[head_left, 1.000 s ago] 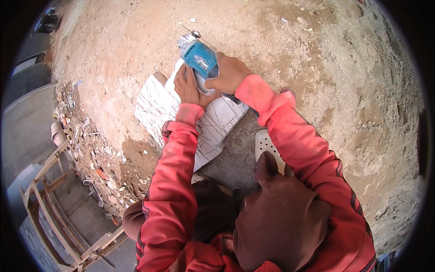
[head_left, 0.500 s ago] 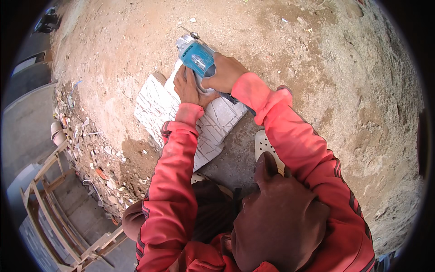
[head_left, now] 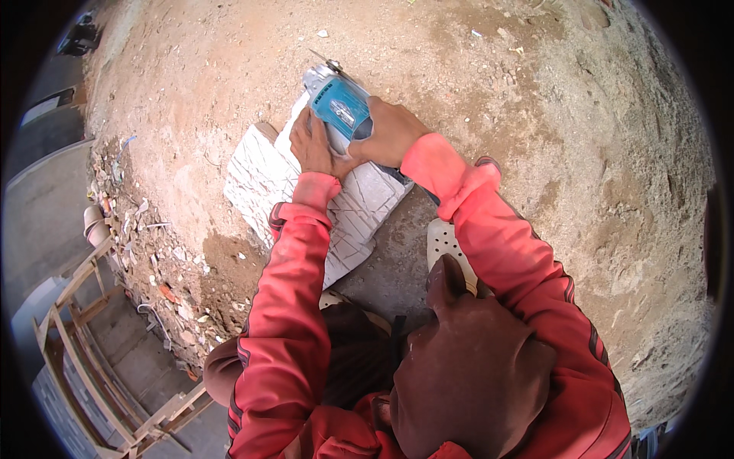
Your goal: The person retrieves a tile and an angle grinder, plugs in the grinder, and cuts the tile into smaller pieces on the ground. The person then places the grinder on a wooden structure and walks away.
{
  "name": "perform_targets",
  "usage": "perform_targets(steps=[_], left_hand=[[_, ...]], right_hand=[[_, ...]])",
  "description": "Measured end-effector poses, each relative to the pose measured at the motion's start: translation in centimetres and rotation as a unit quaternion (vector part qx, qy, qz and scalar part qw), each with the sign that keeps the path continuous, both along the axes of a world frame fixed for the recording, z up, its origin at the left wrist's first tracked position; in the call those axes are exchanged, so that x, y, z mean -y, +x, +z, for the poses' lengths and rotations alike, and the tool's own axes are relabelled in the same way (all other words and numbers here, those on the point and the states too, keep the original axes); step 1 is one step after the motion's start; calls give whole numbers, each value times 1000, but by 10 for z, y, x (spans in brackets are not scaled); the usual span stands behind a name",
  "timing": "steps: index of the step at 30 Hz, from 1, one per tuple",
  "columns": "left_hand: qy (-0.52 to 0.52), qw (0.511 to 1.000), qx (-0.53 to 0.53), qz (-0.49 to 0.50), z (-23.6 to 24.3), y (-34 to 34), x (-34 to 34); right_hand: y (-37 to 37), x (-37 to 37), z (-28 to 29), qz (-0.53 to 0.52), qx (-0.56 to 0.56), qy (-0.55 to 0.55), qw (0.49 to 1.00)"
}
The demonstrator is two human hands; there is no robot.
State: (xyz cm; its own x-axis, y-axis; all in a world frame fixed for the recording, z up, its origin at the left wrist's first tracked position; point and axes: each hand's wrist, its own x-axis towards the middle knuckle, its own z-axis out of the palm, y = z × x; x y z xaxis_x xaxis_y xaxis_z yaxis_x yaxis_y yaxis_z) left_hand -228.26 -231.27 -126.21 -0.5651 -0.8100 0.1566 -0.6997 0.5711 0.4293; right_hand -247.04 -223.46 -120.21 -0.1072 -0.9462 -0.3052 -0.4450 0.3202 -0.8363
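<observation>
Dirt ground (head_left: 535,99) carries our white patterned tile (head_left: 264,172), on which our left hand (head_left: 312,144) lies flat with fingers spread, while our right hand (head_left: 390,131) wraps tight round the teal grinder (head_left: 340,103) (blade at the tile's far edge).

The teal power tool's (head_left: 340,107) handle is hidden under the right hand (head_left: 390,134). Its blade at twelve o'clock is too small to make out. The sleeves cover part of the white tile (head_left: 260,180).
</observation>
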Motion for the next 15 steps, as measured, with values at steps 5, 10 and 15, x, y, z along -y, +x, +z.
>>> perform_targets(steps=[5, 10, 15], left_hand=[[-43, 999, 16, -21, -3, 4, 2], [-58, 998, 28, -28, -6, 4, 1], [-76, 996, 35, -23, -7, 6, 0]], right_hand=[[-1, -7, 2, 4, -4, -2, 1000], [-3, -13, 1, 3, -4, -9, 1000], [-4, -18, 3, 3, -2, -10, 1000]])
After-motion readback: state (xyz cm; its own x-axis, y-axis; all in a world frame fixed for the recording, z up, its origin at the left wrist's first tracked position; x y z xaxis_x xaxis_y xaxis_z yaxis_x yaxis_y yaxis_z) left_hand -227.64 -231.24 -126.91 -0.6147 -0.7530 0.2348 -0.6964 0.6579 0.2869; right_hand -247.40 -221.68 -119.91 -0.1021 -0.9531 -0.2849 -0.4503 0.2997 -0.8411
